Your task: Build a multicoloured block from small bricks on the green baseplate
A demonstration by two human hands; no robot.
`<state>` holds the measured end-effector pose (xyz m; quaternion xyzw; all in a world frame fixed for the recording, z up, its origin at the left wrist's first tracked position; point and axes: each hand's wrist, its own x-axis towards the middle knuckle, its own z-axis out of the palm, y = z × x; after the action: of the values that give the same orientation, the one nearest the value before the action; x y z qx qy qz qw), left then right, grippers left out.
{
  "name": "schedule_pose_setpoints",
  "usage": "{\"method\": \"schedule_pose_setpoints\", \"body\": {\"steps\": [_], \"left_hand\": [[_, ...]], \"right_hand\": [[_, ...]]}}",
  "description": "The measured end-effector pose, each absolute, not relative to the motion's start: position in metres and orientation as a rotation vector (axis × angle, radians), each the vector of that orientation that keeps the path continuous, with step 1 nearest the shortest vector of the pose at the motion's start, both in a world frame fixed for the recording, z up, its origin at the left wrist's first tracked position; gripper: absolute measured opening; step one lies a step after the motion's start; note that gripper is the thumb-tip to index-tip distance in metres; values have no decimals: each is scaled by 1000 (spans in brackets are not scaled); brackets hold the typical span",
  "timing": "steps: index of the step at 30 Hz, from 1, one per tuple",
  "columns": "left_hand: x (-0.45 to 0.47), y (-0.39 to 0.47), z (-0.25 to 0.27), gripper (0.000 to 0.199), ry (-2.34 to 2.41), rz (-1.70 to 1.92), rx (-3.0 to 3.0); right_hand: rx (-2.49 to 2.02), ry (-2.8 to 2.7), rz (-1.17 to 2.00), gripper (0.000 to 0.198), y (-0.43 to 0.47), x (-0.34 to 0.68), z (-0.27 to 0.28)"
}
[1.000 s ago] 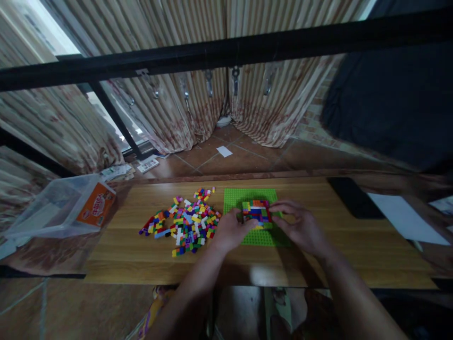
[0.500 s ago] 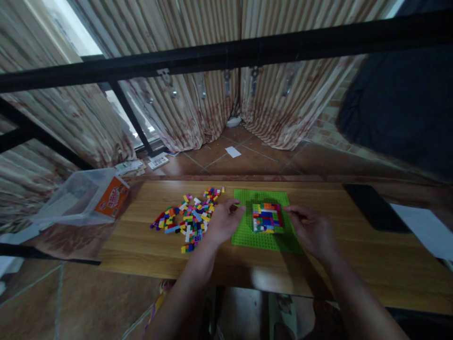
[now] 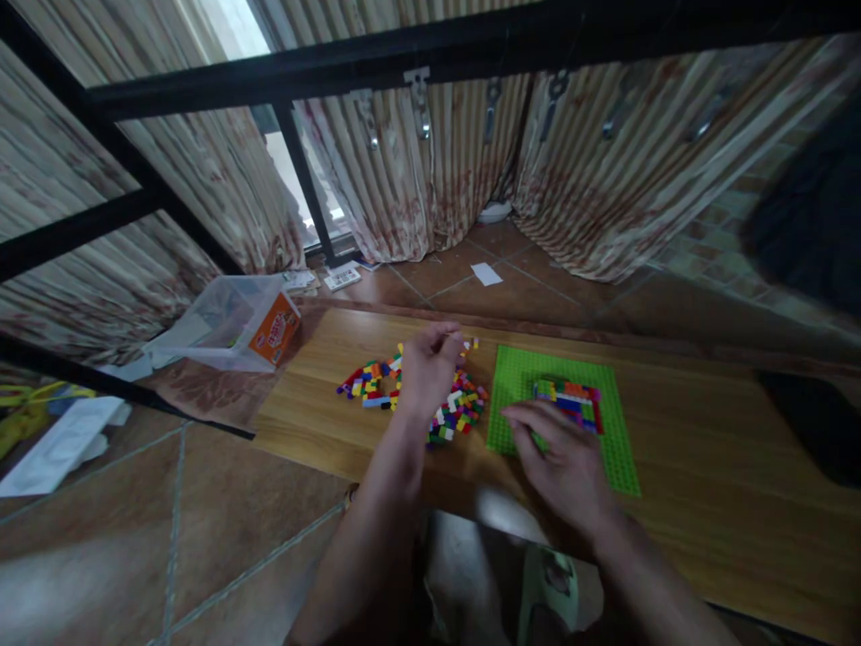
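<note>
Right hand (image 3: 558, 458) is curling over the green studded baseplate (image 3: 517, 370), left hand (image 3: 429, 372) bunching over the loose bricks (image 3: 464, 404), any pinch impossible to tell, many lying unjoined, while beyond the right hand a low multicolour brick build (image 3: 577, 392) is sitting assembled on the baseplate.

Wooden Table and Tiled Floor, with Contents

Table (image 3: 706, 475): long, wood-grained top, set lengthwise from left to right. Directly on it, left of middle: heap of loose bricks (image 3: 465, 408), small, many-coloured, spread unevenly and partly hidden. Just right of the heap: one green studded baseplate (image 3: 620, 458), lying flat, bearing a low multicoloured brick build (image 3: 587, 404). Far right: one black flat object (image 3: 811, 417), kind unclear.

Floor (image 3: 248, 511): brown tile, pale joints. Beyond the table's far edge: one white sheet (image 3: 486, 274), flat; farther left, one small white box (image 3: 342, 278).
</note>
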<state>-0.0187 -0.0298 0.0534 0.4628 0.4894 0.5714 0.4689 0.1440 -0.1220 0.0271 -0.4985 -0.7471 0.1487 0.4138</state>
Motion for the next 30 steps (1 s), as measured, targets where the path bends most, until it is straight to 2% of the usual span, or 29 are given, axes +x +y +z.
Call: {"method": "schedule_pose_setpoints", "body": {"steps": [6,16,24,30], "left_hand": [[-63,-26,70,9,1213,1642,1000],[-82,-28,71,12,1202,1642,948],[-95,-27,72,15,1258,1686,912],[-96,-27,72,13,1238,1703,898]], "right_hand": [[-1373,-2091,528,19,-117,110,4],[-1613,-2109,451,13,-108,100,-5],[-1533,-2062,400,19,-105,92,-7],[-1372,-2097,480,17,-105,76,-10]]}}
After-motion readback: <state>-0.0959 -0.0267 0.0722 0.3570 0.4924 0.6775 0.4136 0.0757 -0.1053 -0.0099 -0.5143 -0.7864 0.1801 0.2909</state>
